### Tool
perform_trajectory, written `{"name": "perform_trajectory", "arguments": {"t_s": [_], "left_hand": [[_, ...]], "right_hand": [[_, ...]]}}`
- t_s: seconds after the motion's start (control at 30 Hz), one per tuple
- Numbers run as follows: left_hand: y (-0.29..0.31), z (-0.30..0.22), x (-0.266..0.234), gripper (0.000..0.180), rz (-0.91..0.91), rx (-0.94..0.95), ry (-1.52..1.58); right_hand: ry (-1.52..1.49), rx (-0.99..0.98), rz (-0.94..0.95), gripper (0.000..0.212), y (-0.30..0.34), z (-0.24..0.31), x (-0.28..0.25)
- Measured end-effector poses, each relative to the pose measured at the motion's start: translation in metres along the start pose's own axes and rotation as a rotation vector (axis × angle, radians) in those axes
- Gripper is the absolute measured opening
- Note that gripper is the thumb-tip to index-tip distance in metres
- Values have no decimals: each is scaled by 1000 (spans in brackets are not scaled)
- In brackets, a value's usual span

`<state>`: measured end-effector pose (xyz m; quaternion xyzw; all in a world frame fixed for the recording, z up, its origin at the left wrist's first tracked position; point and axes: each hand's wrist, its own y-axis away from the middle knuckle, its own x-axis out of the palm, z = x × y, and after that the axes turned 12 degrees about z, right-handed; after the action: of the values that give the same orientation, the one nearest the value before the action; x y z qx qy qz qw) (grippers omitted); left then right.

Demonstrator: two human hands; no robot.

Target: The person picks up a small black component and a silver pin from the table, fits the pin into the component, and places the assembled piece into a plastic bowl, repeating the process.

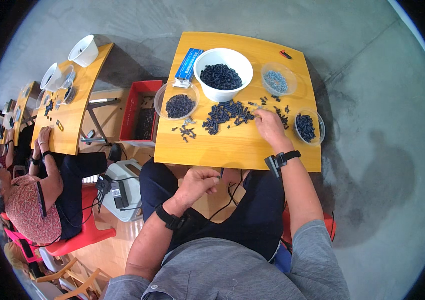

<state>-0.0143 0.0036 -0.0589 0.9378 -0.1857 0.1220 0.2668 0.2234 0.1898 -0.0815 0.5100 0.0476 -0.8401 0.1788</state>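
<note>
My left hand [198, 185] is closed in front of the table's near edge, over my lap. A small dark piece shows at its fingertips, too small to name more exactly. My right hand [270, 126] reaches over the table, fingers drawn together at the right end of a heap of short black cylindrical pieces [222, 116]. What those fingers hold, if anything, is hidden. Just beyond them lie a few small silver screws [258, 105]. To the right of this hand are scattered black pieces [282, 118] and a clear tub of black pieces [306, 127].
On the yellow table [242, 150] stand a white bowl of black pieces [221, 76], a blue box [188, 65], a tub of dark small parts [179, 106] and a tub of silver screws [275, 81]. A red bin [131, 112] sits left. Another person [32, 205] works farther left.
</note>
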Motion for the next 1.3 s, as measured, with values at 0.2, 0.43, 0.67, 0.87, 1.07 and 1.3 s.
{"name": "perform_trajectory", "arguments": {"t_s": [0.2,0.43,0.67,0.87,1.07,1.3], "left_hand": [[-1,3,-1,13,48,3,24],[1,0,1,11,64,29,38],[5,-6,8,9,34,63,78],[11,-19,18,8,17,95,72],[20,-34,28,8,45,218,94],[31,-37,37,9,54,288,170]], "right_hand": [[44,5,-42,20,2,4,1],[97,-21,-86,12,8,3,4],[-459,64,-117,3,22,-12,10],[-1071,98,-35,1,49,13,8],[-1379,-30,18,4,78,52,-6],[-1489,-229,85,8,108,92,-20]]}}
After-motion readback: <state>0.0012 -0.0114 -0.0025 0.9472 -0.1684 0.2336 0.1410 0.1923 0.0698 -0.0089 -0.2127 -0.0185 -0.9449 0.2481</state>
